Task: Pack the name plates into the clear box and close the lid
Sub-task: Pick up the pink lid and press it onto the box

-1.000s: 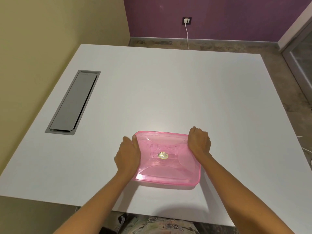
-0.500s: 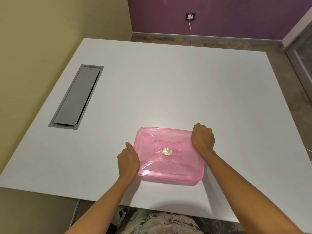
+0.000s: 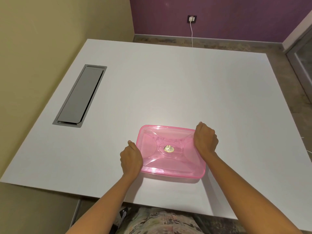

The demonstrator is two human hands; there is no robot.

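A clear pink box (image 3: 170, 162) lies flat near the front edge of the white table (image 3: 168, 85), its lid on top and a round gold sticker (image 3: 168, 148) at the lid's centre. My left hand (image 3: 131, 157) is curled against the box's left edge. My right hand (image 3: 205, 140) is closed over the lid's far right corner. Faint letter shapes show through the lid, but the name plates cannot be made out.
A grey cable hatch (image 3: 80, 97) is set into the table at the left. Beyond the table are a purple wall with a socket and white cable (image 3: 192, 19), and a yellow wall at the left.
My left hand has slid back along the box's left edge toward me. My right hand has stayed on the far right corner. The view has shifted slightly.
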